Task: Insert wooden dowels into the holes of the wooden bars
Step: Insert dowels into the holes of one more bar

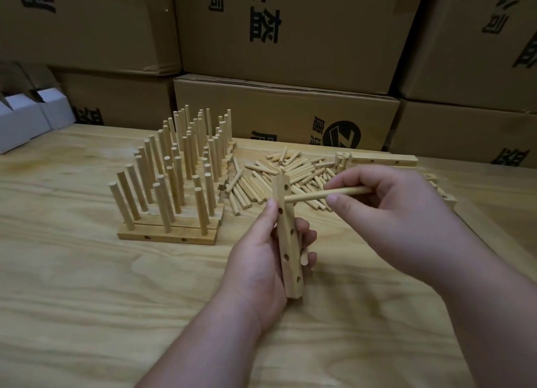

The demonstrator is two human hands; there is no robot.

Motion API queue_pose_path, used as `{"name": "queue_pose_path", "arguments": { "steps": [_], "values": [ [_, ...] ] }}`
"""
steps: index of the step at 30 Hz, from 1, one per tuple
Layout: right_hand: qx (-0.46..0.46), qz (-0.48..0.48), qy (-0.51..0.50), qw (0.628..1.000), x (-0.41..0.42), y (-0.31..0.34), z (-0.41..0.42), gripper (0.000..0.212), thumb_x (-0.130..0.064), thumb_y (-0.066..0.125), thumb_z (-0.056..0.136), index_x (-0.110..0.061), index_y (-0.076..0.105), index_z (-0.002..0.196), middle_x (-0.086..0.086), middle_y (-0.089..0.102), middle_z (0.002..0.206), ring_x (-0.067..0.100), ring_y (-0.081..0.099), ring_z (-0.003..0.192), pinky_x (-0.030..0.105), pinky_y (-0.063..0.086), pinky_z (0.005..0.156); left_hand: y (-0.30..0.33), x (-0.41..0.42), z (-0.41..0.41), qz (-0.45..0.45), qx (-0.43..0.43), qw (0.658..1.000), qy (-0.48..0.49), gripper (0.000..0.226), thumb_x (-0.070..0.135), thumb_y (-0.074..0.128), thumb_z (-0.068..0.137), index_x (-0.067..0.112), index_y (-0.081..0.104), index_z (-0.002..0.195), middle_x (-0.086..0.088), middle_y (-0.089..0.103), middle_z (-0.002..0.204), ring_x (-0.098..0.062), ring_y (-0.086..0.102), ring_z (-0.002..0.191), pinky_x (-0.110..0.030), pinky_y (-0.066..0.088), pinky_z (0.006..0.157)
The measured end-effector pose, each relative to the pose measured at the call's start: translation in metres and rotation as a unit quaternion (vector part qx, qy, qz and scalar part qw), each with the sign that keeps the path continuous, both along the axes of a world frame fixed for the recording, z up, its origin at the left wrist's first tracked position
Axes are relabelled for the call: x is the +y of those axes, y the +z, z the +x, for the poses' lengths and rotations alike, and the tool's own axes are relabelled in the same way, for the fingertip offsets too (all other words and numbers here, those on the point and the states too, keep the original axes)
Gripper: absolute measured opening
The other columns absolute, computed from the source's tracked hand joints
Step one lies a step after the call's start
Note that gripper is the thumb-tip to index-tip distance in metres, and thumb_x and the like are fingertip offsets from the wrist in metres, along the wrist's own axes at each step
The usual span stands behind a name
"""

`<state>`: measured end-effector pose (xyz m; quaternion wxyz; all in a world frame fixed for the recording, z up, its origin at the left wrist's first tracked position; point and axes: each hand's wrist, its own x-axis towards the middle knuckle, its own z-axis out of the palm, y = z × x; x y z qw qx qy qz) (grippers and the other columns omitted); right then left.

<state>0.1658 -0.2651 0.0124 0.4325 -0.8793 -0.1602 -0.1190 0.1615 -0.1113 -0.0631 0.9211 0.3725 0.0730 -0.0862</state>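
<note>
A pale plywood table [87, 300] fills the foreground, with both forearms reaching in from the bottom edge. The left hand [255, 259] is turned palm inward, thumb laid along the left face and the other fingers curled round the right side of a wooden bar [287, 236], which it holds nearly upright with a row of holes facing the viewer. A short peg end shows just beside the curled fingertips low on the bar's right side. The right hand [395, 210] comes in from the right, wrist raised, pinching a wooden dowel [328, 194] between thumb and forefinger; the dowel lies almost level, its tip touching the bar's right edge just above the left thumb tip. Beyond the fingers lies a loose pile of dowels [279, 178], and behind the right knuckles more bare bars [383, 160] rest on the table. Left of the left hand, well apart, stand finished bars [168, 230] packed side by side, their dowels upright. Stacked cardboard boxes [290, 33] close off the back, with small white boxes [23, 117] at far left.
</note>
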Motion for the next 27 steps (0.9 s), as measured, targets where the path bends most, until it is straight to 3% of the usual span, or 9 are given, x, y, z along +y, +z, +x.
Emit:
{"name": "queue_pose_path", "arguments": {
  "steps": [13, 22, 27],
  "values": [
    [-0.042, 0.007, -0.031, 0.999, -0.0019, -0.0008, 0.0002, 0.013, -0.024, 0.071, 0.092, -0.036, 0.071, 0.086, -0.014, 0.065, 0.069, 0.002, 0.054, 0.053, 0.013, 0.041, 0.043, -0.0001, -0.0012, -0.0039, 0.042, -0.045, 0.998, -0.01, 0.033, 0.051, 0.063, 0.079, 0.028, 0.081, 0.095, 0.0, 0.068, 0.079, -0.017, 0.069, 0.073, -0.035, 0.051, 0.068],
    [-0.059, -0.067, -0.024, 0.996, -0.0024, 0.0027, -0.0024, 0.014, -0.029, 0.07, 0.092, -0.04, 0.069, 0.082, -0.033, 0.063, 0.079, -0.007, 0.058, 0.065, 0.008, 0.041, 0.049, -0.0054, 0.0015, -0.0021, 0.055, -0.048, 0.997, -0.001, 0.038, 0.051, 0.069, 0.079, 0.025, 0.08, 0.104, -0.001, 0.07, 0.083, -0.016, 0.07, 0.078, -0.034, 0.056, 0.067],
    [-0.058, -0.077, -0.015, 0.995, -0.0041, 0.0021, -0.0023, 0.012, -0.031, 0.07, 0.092, -0.04, 0.07, 0.084, -0.035, 0.061, 0.072, -0.008, 0.057, 0.063, 0.007, 0.04, 0.048, -0.0027, 0.0015, -0.0027, 0.036, -0.042, 0.998, -0.011, 0.03, 0.045, 0.063, 0.09, 0.022, 0.081, 0.091, -0.002, 0.066, 0.076, -0.017, 0.068, 0.073, -0.032, 0.056, 0.064]
  ]
}}
